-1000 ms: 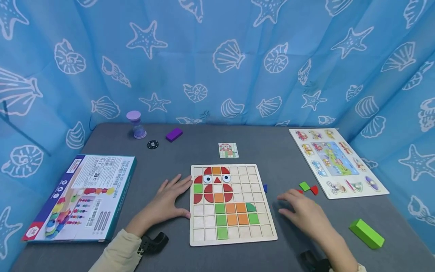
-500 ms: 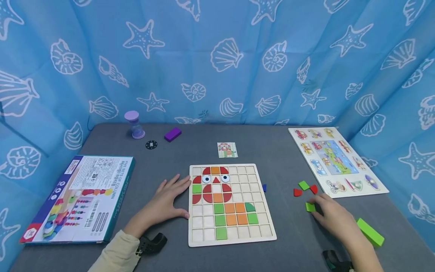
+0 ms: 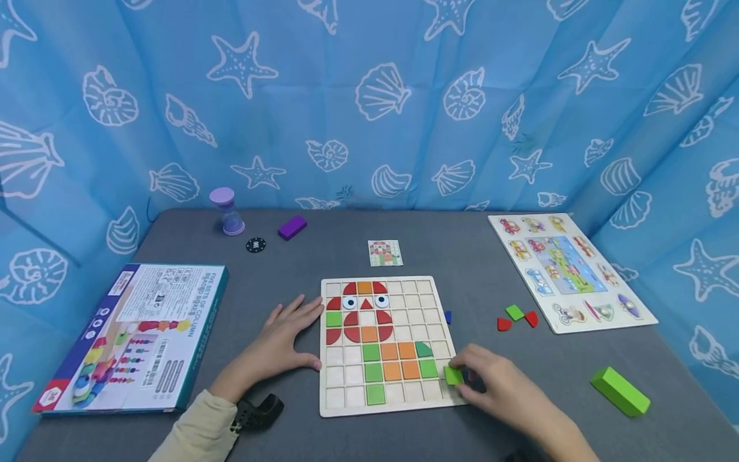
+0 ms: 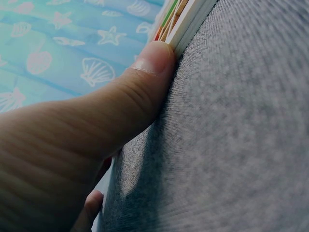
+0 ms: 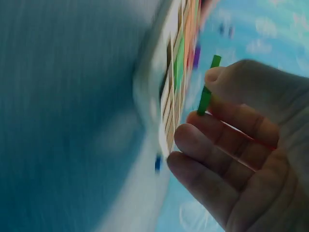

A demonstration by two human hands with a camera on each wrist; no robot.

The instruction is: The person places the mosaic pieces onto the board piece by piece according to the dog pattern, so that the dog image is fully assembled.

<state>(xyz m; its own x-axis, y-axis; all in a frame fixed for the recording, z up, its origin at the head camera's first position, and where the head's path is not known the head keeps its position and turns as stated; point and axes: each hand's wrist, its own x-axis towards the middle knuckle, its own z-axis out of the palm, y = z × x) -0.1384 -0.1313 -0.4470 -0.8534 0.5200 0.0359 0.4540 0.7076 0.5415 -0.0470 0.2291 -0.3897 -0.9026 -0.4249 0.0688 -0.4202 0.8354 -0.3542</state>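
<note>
A wooden grid board (image 3: pixel 404 396) lies at the middle of the table, partly filled with red, orange and green tiles and two eye tiles. My right hand (image 3: pixel 496 385) pinches a green square tile (image 3: pixel 453 375) between thumb and fingers, over the board's right edge. In the right wrist view the same green tile (image 5: pixel 205 100) shows edge-on between thumb and fingertips. My left hand (image 3: pixel 280 346) rests at the board's left side with fingers spread. Its thumb (image 4: pixel 154 57) touches the board's edge in the left wrist view.
Two red tiles (image 3: pixel 504 324) and a green tile (image 3: pixel 514 312) lie right of the board, near a vehicle puzzle (image 3: pixel 551 317). A blue piece (image 3: pixel 448 317) sits by the board's edge. Around are a green block (image 3: pixel 620 391), pattern card (image 3: pixel 385 253), purple block (image 3: pixel 292 228), sand timer (image 3: pixel 231 215) and box (image 3: pixel 156 333).
My right hand went right to the loose tiles, took a green square tile, and came back left with it to the board's right edge. The left hand stayed at the board.
</note>
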